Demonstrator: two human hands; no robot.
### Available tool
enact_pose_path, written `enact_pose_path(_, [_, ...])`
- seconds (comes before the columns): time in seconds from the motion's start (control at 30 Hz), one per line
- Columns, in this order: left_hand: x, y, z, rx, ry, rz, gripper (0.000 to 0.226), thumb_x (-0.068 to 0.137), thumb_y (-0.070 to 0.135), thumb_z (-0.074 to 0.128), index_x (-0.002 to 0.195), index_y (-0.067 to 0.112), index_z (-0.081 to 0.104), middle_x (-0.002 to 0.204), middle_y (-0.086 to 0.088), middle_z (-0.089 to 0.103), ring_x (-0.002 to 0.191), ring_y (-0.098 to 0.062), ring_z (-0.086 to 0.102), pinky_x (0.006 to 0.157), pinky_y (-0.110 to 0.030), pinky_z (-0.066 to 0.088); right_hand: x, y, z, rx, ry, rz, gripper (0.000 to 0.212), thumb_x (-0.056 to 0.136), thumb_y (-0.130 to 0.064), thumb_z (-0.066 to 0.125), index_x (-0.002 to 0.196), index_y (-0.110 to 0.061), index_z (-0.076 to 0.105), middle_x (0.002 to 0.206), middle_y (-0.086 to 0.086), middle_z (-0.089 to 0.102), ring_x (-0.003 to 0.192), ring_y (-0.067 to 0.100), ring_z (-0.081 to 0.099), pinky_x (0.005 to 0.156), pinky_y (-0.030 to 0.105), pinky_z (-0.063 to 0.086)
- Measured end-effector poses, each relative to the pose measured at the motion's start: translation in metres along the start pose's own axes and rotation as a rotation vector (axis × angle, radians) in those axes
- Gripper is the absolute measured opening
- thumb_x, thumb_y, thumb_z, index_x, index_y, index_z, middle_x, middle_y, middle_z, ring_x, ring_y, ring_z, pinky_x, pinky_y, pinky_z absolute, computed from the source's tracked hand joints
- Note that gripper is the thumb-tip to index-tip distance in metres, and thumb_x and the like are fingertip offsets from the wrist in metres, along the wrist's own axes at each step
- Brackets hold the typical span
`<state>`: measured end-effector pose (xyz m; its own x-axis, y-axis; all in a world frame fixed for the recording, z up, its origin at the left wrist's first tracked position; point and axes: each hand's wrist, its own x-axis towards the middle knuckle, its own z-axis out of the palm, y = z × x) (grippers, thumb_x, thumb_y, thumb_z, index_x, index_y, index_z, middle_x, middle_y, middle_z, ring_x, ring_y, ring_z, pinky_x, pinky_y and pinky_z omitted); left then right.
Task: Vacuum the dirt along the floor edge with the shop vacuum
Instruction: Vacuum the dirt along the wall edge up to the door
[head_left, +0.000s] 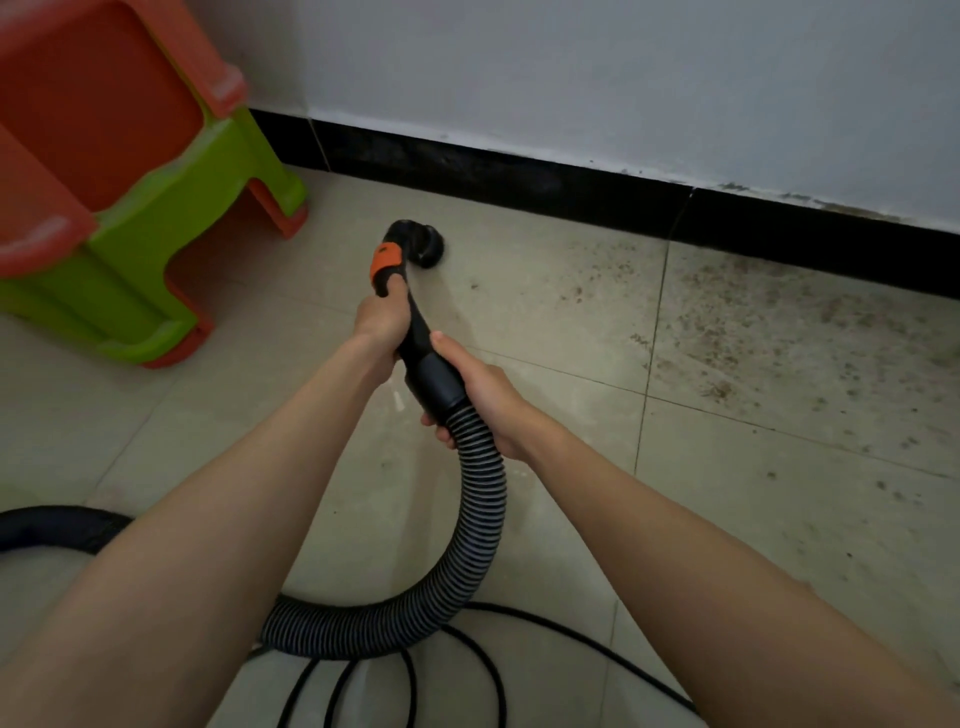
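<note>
I hold a black vacuum wand with an orange collar (385, 258). Its round brush nozzle (429, 249) sits on the tiled floor a short way out from the black baseboard (519, 182). My left hand (379, 325) grips the wand just below the orange collar. My right hand (480, 400) grips the black cuff where the ribbed hose (480, 525) joins. Brown dirt (769, 322) is scattered over the tiles to the right of the nozzle, thickest near the baseboard. The hose loops down and back to the left between my forearms.
Stacked orange and green plastic stools (130, 208) stand at the left, close to the wall. A black power cord (467, 670) lies in loops on the floor near the bottom. A dark hose section (57, 530) runs off the left edge.
</note>
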<state>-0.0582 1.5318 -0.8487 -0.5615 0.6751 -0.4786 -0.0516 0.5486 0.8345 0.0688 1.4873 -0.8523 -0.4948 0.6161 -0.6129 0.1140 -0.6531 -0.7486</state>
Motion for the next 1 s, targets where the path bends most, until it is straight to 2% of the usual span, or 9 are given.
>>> enact_pose_path(0.07, [0.009, -0.003, -0.02, -0.014, 0.057, -0.004, 0.048, 0.101, 0.04, 0.035, 0.126, 0.001, 0.047, 0.109, -0.011, 0.056, 0.092, -0.023, 0.055, 0.078, -0.032, 0.047, 0.01, -0.003, 0.017, -0.048, -0.021, 0.008, 0.063, 0.087, -0.061, 0.055, 0.105, -0.001, 0.061, 0.066, 0.016, 0.063, 0.042, 0.021, 0.054, 0.042, 0.024, 0.046])
enact_pose_path(0.27, [0.021, -0.016, -0.074, -0.049, 0.133, -0.086, 0.052, 0.101, 0.043, 0.034, 0.129, 0.001, 0.045, 0.097, -0.006, 0.051, 0.088, -0.023, 0.057, 0.068, -0.029, 0.044, 0.02, 0.002, 0.062, -0.106, -0.104, 0.05, 0.062, 0.086, -0.062, 0.056, 0.1, -0.002, 0.061, 0.065, 0.015, 0.062, 0.042, 0.02, 0.055, 0.042, 0.022, 0.046])
enact_pose_path(0.33, [0.016, -0.021, -0.083, -0.039, 0.133, -0.1, 0.051, 0.101, 0.043, 0.034, 0.128, 0.002, 0.046, 0.084, -0.004, 0.049, 0.072, -0.019, 0.053, 0.06, -0.027, 0.042, 0.017, 0.009, 0.069, -0.107, -0.117, 0.063, 0.062, 0.086, -0.063, 0.055, 0.099, -0.002, 0.062, 0.065, 0.014, 0.062, 0.043, 0.02, 0.054, 0.043, 0.023, 0.046])
enact_pose_path(0.4, [0.01, -0.029, -0.084, -0.023, 0.116, -0.099, 0.049, 0.101, 0.042, 0.034, 0.126, 0.001, 0.046, 0.08, -0.004, 0.049, 0.065, -0.016, 0.049, 0.056, -0.026, 0.041, 0.009, 0.017, 0.07, -0.091, -0.122, 0.065, 0.061, 0.088, -0.062, 0.053, 0.096, -0.002, 0.062, 0.065, 0.014, 0.062, 0.044, 0.02, 0.054, 0.044, 0.024, 0.047])
enact_pose_path(0.5, [-0.002, -0.035, -0.075, 0.005, 0.084, -0.071, 0.05, 0.1, 0.04, 0.035, 0.129, 0.0, 0.044, 0.097, -0.008, 0.054, 0.075, -0.018, 0.053, 0.059, -0.027, 0.044, -0.006, 0.028, 0.064, -0.043, -0.091, 0.05, 0.059, 0.089, -0.06, 0.053, 0.096, -0.002, 0.062, 0.066, 0.015, 0.061, 0.043, 0.019, 0.053, 0.044, 0.024, 0.046])
enact_pose_path(0.6, [-0.01, -0.032, -0.058, 0.035, 0.031, -0.054, 0.053, 0.1, 0.043, 0.036, 0.129, 0.0, 0.045, 0.105, -0.012, 0.057, 0.088, -0.023, 0.056, 0.072, -0.031, 0.046, -0.016, 0.032, 0.055, 0.028, -0.023, 0.035, 0.059, 0.088, -0.059, 0.055, 0.097, -0.001, 0.063, 0.066, 0.016, 0.06, 0.044, 0.021, 0.054, 0.043, 0.024, 0.045])
enact_pose_path(0.73, [-0.024, -0.029, -0.031, 0.053, -0.052, -0.037, 0.052, 0.1, 0.042, 0.036, 0.124, -0.001, 0.048, 0.1, -0.011, 0.057, 0.088, -0.024, 0.056, 0.077, -0.032, 0.047, -0.029, 0.037, 0.037, 0.073, 0.065, 0.021, 0.064, 0.088, -0.058, 0.056, 0.102, 0.003, 0.064, 0.066, 0.017, 0.061, 0.044, 0.022, 0.054, 0.043, 0.025, 0.046])
enact_pose_path(1.0, [-0.052, -0.018, 0.023, 0.041, -0.235, -0.016, 0.053, 0.1, 0.041, 0.037, 0.126, -0.004, 0.047, 0.101, -0.011, 0.055, 0.085, -0.022, 0.054, 0.071, -0.029, 0.045, -0.062, 0.034, -0.008, 0.139, 0.168, -0.022, 0.061, 0.089, -0.055, 0.056, 0.101, 0.004, 0.064, 0.065, 0.02, 0.059, 0.039, 0.022, 0.051, 0.038, 0.023, 0.044])
